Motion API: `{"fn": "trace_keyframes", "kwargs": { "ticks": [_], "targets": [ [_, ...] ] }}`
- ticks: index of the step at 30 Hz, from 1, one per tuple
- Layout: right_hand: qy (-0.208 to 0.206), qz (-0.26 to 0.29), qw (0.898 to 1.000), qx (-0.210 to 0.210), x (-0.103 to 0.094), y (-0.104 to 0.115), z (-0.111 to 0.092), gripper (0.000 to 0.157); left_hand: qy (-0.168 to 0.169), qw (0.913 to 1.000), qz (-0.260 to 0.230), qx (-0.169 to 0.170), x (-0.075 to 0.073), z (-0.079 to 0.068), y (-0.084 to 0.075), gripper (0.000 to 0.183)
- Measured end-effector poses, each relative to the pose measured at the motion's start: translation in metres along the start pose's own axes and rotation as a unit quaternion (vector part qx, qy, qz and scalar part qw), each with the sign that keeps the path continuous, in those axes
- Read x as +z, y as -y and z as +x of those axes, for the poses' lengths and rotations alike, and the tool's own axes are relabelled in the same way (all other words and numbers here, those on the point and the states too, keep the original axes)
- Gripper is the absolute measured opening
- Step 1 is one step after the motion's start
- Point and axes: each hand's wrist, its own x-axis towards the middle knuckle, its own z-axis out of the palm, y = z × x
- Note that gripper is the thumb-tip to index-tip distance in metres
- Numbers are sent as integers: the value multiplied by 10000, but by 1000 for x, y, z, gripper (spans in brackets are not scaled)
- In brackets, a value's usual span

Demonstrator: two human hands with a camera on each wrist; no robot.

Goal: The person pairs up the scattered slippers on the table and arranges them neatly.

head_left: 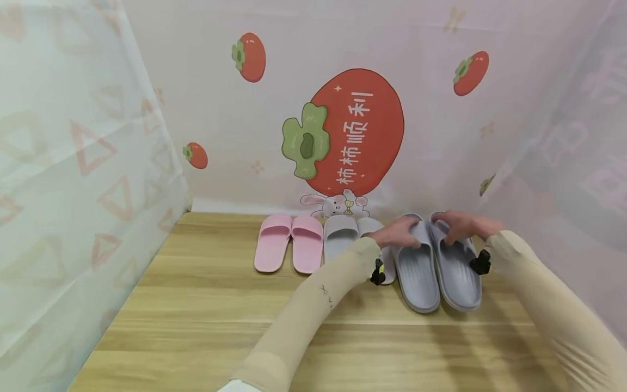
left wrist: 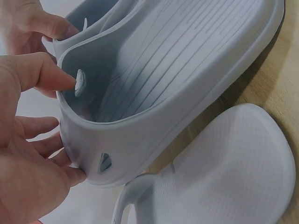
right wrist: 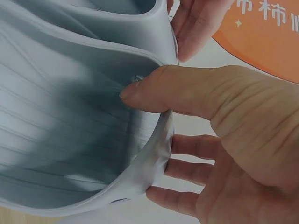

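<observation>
At the right end of a slipper row, a pair of large blue-grey slippers lies side by side, heels toward me. My left hand [head_left: 395, 233] grips the left slipper [head_left: 418, 280] by its strap, thumb inside the opening and fingers outside, as the left wrist view shows. The right slipper [head_left: 459, 277] is held the same way by my right hand [head_left: 459, 224]; in the right wrist view its thumb [right wrist: 145, 93] presses the inner strap. Whether the soles fully touch the table is hard to tell.
Pink slippers [head_left: 272, 250] stand left in the row. Between them and the blue-grey pair are light grey slippers [head_left: 341, 239], partly behind my left arm. All are on a wooden table [head_left: 206, 305]. A persimmon-printed backdrop [head_left: 421, 49] rises behind, with cloth walls at both sides.
</observation>
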Motion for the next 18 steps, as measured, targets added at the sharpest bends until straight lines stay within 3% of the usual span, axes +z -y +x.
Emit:
{"fn": "trace_keyframes", "kwargs": {
  "ticks": [10,18],
  "targets": [
    [75,179,9998,56,10,0,10,71,235,9994,-174,-189,0,-4,10,71],
    [-92,95,9999,15,2,-4,20,70,281,9987,415,40,-4,11,20,72]
  ]
}}
